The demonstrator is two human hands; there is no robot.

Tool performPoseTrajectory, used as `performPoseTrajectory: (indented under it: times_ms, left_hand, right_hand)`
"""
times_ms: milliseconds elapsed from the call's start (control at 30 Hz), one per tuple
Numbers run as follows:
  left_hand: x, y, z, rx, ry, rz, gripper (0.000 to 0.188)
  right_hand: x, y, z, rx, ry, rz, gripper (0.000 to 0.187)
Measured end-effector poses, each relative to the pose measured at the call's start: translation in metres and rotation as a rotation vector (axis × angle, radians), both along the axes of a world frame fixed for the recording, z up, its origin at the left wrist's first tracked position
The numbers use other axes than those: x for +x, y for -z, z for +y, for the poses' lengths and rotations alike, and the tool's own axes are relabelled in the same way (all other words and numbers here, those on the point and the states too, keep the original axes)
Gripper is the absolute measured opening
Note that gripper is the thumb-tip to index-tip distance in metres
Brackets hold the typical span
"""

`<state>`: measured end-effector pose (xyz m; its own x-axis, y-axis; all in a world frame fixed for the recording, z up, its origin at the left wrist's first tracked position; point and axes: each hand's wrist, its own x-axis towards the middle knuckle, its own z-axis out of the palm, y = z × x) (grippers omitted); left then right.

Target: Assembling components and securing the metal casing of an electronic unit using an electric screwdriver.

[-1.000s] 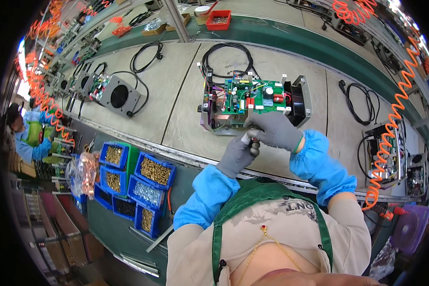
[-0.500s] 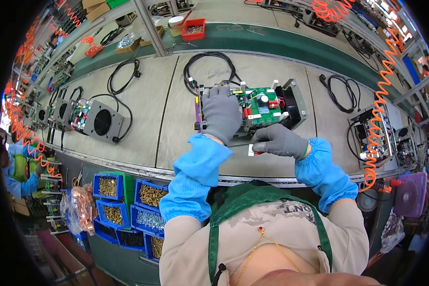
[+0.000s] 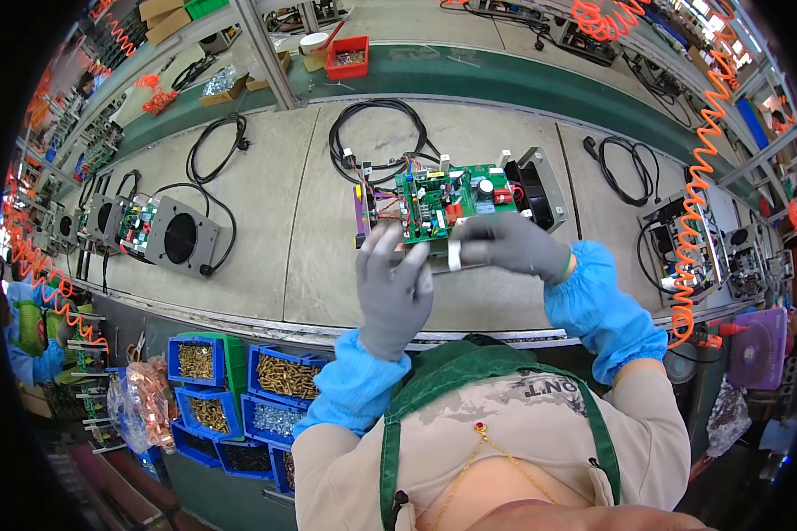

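Note:
A green circuit board [image 3: 436, 205] with many small parts sits in an open metal chassis in front of me. At its right end is a grey bracket [image 3: 553, 186] with a black fan-like part. My left hand [image 3: 393, 292], grey-gloved, is at the near left edge of the chassis, fingers stretched and apart, slightly blurred, holding nothing visible. My right hand [image 3: 514, 246], also gloved, is at the near edge of the board, thumb and fingers closed on a small white connector [image 3: 454, 256]. A purple strip [image 3: 360, 212] stands at the chassis's left end.
A coiled black cable [image 3: 335, 142] lies behind the chassis. Similar fan units stand left [image 3: 180, 234] and right [image 3: 682, 243] on the bench. Blue bins [image 3: 250, 411] of screws are below the bench edge at left. An orange coiled hose [image 3: 701, 177] hangs at right.
My left hand has come off the board's left side and moved down toward me, fingers spread. The right hand has risen slightly, bringing the white connector closer to the board.

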<state>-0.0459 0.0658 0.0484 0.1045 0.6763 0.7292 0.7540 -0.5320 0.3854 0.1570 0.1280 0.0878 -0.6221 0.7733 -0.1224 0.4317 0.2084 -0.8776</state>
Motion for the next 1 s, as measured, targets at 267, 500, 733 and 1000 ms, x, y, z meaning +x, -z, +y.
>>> performPoseTrajectory:
  times_ms: [267,500,733,1000]
  left_hand:
    - [-0.004,0.059,0.003,-0.780,0.251,-0.653,0.030]
    - [0.010,0.063,0.023,-1.060,0.372,-0.996,0.033]
    - [0.015,0.073,0.036,-1.159,0.418,-1.148,0.029]
    - [0.028,0.083,0.039,-1.074,0.505,-1.316,0.029]
  right_hand:
    - [-0.045,-0.012,0.034,0.325,-0.003,-0.247,0.024]
    - [-0.034,-0.016,0.037,0.322,-0.021,-0.282,0.020]
    - [-0.074,-0.016,0.033,0.629,-0.003,-0.953,0.020]
    - [-0.067,-0.022,0.052,0.459,-0.044,-0.880,0.019]
